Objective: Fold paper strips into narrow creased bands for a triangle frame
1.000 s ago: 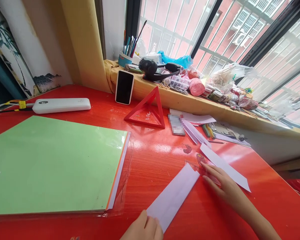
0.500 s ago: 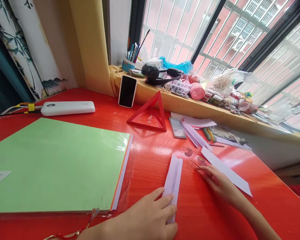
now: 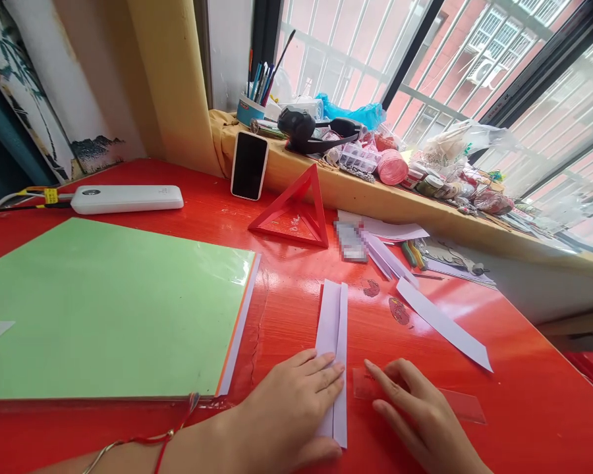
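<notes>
Centrally, the left hand (image 3: 296,401) lay flat, pinning the folded paper strip (image 3: 333,342); the right hand (image 3: 415,415), fingers spread, steadied the clear ruler (image 3: 462,405).

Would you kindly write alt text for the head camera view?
A left hand presses flat on a folded white paper strip on a red table, while the right hand touches a clear ruler beside it. A green sheet lies left.
</notes>
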### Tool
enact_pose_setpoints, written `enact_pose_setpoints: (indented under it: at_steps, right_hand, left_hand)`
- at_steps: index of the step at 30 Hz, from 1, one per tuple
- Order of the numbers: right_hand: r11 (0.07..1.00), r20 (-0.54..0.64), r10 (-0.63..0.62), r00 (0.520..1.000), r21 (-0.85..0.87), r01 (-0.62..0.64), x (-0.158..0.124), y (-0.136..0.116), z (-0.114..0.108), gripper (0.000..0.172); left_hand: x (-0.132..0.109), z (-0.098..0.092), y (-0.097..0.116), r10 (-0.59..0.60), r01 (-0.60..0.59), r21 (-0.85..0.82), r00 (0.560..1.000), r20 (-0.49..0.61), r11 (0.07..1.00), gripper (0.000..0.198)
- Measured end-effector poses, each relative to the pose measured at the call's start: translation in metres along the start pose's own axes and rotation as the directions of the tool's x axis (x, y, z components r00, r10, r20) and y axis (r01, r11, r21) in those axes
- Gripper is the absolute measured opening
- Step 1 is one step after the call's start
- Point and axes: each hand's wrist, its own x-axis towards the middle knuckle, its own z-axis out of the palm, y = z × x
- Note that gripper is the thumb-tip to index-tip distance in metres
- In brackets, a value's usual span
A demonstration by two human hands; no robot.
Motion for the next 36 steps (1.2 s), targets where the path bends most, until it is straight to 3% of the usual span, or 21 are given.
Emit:
enact_pose_setpoints:
  at_steps: [3, 7, 16, 23, 28, 33, 36]
  right_hand:
    - [0.999, -0.093, 0.010, 0.996, -0.038, -0.014, 0.000, -0.008, 0.011, 0.029]
    - [0.996, -0.101, 0.086, 0.991, 0.026, -0.083, -0.002, -0.013, 0.018, 0.028]
    - [0.967, 0.008, 0.196, 0.981, 0.161, -0.195, -0.003, -0.018, 0.014, 0.027]
    - [0.976, 0.084, 0.143, 0.986, 0.154, -0.154, -0.004, -0.025, 0.006, 0.031]
    - [0.982, 0.122, 0.117, 0.986, 0.137, -0.134, -0.009, -0.030, 0.003, 0.032]
    - [0.981, 0.217, 0.018, 0.976, 0.183, -0.059, -0.019, -0.030, 0.000, 0.027]
    - [0.950, 0.279, 0.074, 0.957, 0.273, -0.153, -0.023, -0.028, -0.005, 0.022]
  left_hand:
    - [0.000, -0.004, 0.002, -0.036, 0.035, -0.054, 0.999, -0.007, 0.998, 0.066]
    - [-0.001, -0.004, 0.002, -0.036, 0.035, -0.079, 0.999, -0.017, 0.996, 0.067]
    - [0.002, 0.002, 0.003, -0.015, 0.016, 0.010, 0.998, -0.064, 1.000, 0.066]
    - [0.001, 0.007, 0.002, -0.019, 0.020, 0.002, 0.995, -0.102, 1.000, 0.065]
    - [0.001, 0.006, 0.002, -0.017, 0.018, 0.007, 0.997, -0.069, 1.000, 0.067]
    - [-0.001, 0.007, 0.000, -0.022, 0.017, -0.052, 0.995, -0.095, 0.999, 0.066]
    - [-0.002, 0.009, -0.003, 0.025, -0.038, -0.111, 0.992, -0.122, 0.993, 0.061]
